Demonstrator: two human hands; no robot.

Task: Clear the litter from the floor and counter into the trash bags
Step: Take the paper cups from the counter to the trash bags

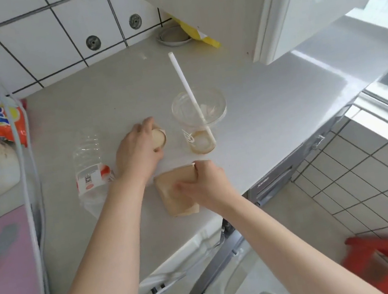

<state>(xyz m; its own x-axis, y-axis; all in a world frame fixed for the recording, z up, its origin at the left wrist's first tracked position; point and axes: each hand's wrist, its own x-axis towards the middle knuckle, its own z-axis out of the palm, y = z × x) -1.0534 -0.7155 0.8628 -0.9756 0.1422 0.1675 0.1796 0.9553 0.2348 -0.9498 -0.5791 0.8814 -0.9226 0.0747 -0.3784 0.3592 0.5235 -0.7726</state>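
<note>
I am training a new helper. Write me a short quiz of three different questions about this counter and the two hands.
1. True or false: the straw stands in the clear plastic cup.
2. Which hand grips the small tan cup? A) left hand B) right hand
3. Fill in: the empty water bottle lies on the counter, on the ____ side of the left hand.

Key: 1 true. 2 A; the right hand grips the tan folded packet. 3 left.
</note>
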